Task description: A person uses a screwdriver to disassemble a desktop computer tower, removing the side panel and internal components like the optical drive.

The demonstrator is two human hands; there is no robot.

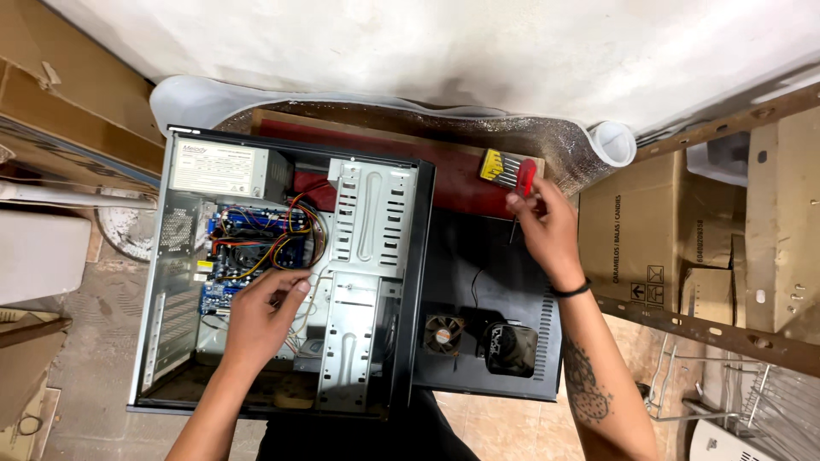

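Note:
An open black computer case (154,282) lies flat below me, showing a blue motherboard (224,273), coloured cables (299,230), a grey power supply (218,168) and a metal drive cage (371,248). My left hand (260,320) reaches inside the case over the motherboard; its fingers are bent and whether they pinch anything is unclear. My right hand (542,226) is raised to the right of the case, gripping a red-handled screwdriver (523,183) with its shaft pointing down. Next to it lies a yellow screwdriver set (497,166).
The removed black side panel (504,273) lies right of the case, carrying a small fan (444,333) and a dark cooler (510,348). Cardboard boxes (636,230) stand at the right and upper left. A foil-backed mat (564,145) lies underneath, and a white wall is beyond.

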